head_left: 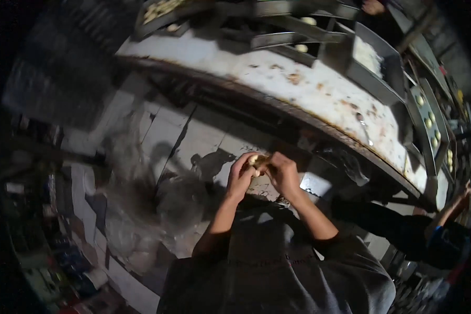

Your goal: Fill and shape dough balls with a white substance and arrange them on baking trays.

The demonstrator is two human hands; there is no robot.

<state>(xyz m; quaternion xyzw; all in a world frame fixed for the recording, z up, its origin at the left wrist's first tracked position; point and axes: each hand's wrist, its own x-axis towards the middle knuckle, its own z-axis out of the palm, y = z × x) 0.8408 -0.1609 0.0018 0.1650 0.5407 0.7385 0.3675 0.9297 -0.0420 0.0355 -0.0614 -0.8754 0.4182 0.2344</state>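
My left hand (240, 175) and my right hand (282, 172) meet in front of my chest. Between their fingertips they pinch a small pale lump of dough (256, 159). Both hands hover over the tiled floor, just short of the edge of a long white, rust-stained worktable (298, 83). My dark shirt fills the lower middle of the view.
Metal trays (371, 57) holding small pale dough pieces (429, 120) stand along the table's far and right side. Another person's arm (450, 209) reaches in at the right. Clear plastic bags (136, 209) lie on the floor to my left, beside cluttered shelving.
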